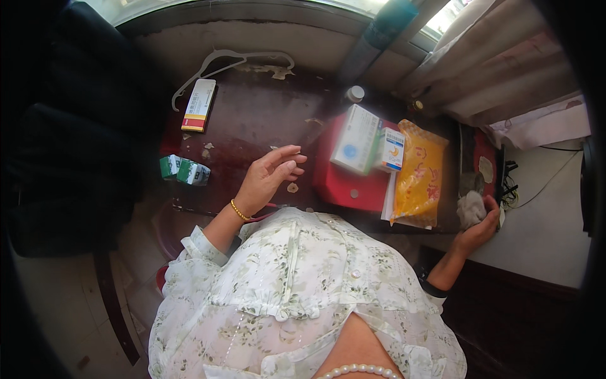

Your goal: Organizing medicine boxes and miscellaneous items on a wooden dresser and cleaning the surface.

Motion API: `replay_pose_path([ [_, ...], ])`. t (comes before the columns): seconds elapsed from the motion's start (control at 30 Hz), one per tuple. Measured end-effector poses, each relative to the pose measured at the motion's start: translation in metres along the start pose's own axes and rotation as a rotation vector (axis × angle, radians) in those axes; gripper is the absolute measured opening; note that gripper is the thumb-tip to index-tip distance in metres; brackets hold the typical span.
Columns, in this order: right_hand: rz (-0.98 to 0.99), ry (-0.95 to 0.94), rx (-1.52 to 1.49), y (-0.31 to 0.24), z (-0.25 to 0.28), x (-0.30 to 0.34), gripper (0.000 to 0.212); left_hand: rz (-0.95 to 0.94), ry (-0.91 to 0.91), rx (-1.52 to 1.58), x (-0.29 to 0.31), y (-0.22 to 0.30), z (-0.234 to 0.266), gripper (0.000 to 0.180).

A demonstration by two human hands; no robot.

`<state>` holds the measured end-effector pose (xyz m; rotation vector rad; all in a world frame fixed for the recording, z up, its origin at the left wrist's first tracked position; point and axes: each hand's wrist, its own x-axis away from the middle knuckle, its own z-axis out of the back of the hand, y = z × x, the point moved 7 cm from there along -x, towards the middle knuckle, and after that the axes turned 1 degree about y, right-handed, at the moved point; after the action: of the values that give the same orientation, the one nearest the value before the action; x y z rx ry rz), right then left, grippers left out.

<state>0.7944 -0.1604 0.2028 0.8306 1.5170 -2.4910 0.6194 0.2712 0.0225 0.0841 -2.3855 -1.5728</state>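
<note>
My right hand [478,234] is closed around a crumpled grey cloth [469,211] at the table's right edge. Above the table's front edge, left of the middle, my left hand [265,179] is open, with loosely bent fingers and nothing in them. To its right, a white and green box [358,136] and a smaller white box [391,150] lie on a red case or folder [338,183]. A yellow packet [420,170] lies between these boxes and my right hand. Two small green and white boxes [183,169] are at the table's left edge.
The dark red table [252,120] has worn patches. Farther back are a white hanger [246,57], a long white, yellow and red box [199,104], a white-capped bottle [355,95] and a tall teal-topped canister [382,31]. A curtain [492,63] hangs at the right; black cables [510,183] lie below it.
</note>
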Motion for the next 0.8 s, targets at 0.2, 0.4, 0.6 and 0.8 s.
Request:
replay_pose_path([
  [0.2,0.478,-0.867,-0.167,-0.158,-0.184,0.082,0.029,0.193,-0.292,0.675,-0.002,0.026,-0.05,0.065],
  [0.4,0.283,-1.111,-0.266,-0.132,-0.205,0.115,0.037,0.212,-0.011,0.835,-0.008,-0.003,-0.004,0.047],
  [0.6,0.682,-0.766,0.16,-0.082,-0.191,0.13,0.04,-0.376,0.255,0.218,-0.09,0.04,0.043,0.048],
  [0.8,0.717,-0.896,0.498,-0.058,-0.202,0.151,0.069,-0.389,0.095,-0.73,-0.168,-0.049,0.003,0.042],
])
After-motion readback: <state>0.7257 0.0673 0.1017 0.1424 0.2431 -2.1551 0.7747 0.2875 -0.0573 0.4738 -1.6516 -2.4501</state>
